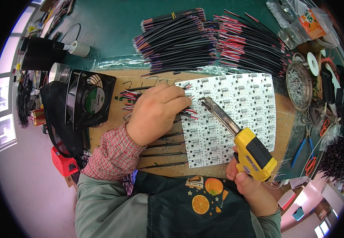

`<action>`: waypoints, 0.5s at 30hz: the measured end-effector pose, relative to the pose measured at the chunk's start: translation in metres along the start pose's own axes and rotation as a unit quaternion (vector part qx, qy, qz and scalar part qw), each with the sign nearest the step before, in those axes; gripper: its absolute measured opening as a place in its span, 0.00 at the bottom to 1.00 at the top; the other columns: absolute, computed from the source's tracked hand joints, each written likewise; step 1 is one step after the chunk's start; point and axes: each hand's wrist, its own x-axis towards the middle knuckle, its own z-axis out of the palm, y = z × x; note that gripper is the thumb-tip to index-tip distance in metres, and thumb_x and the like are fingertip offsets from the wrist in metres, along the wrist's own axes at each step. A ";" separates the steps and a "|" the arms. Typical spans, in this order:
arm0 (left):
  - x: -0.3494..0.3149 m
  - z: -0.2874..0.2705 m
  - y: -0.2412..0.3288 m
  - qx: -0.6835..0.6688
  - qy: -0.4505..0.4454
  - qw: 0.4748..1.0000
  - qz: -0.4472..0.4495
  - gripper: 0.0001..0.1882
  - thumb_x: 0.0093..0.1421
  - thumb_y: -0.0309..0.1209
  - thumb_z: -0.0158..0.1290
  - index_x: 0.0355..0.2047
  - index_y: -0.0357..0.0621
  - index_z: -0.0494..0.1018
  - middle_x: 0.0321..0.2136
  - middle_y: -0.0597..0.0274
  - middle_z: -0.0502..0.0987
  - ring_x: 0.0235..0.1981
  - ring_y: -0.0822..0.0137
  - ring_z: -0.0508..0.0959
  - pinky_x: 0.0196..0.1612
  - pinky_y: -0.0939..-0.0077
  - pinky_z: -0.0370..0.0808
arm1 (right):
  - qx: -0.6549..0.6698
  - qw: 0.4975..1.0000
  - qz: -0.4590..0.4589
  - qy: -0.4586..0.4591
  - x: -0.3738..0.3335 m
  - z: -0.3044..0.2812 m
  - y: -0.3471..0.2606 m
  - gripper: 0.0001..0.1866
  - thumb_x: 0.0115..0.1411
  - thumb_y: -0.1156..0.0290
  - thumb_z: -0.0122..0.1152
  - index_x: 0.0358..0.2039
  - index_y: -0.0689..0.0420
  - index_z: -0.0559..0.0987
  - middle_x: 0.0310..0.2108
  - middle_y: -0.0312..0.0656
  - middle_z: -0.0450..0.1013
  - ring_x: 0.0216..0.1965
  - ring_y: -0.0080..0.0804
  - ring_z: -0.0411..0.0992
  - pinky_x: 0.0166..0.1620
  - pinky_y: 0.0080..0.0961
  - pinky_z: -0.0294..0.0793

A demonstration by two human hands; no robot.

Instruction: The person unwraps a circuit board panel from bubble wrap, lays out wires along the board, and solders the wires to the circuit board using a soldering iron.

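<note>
Dark apron (168, 202) nearest; right hand (246, 185) curled round yellow soldering gun (251, 150), tip over white circuit sheet (255, 107) lying on board (110, 137); left hand (156, 113) closed over wires (188, 114), probably so ends sit near tip.

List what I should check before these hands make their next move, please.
1. Yellow-and-black soldering tool with a metal barrel gripped by the right hand: ok.
2. Thin black wires with red and white ends held in the left hand: ok.
3. White rectangular circuit-board sheet lying flat: ok.
4. Tool's tip hot: cannot tell.
5. Black square-framed fan running: cannot tell.
</note>
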 end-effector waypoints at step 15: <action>-0.017 -0.010 0.024 0.083 0.025 0.995 0.051 0.22 0.47 0.27 0.54 0.46 0.45 0.77 0.29 0.66 0.74 0.24 0.67 0.75 0.25 0.73 0.72 | 0.008 1.000 -0.002 0.002 -0.011 -0.003 0.001 0.42 0.52 0.53 0.70 0.61 0.60 0.62 0.22 0.36 0.63 0.21 0.22 0.60 0.26 0.21 0.63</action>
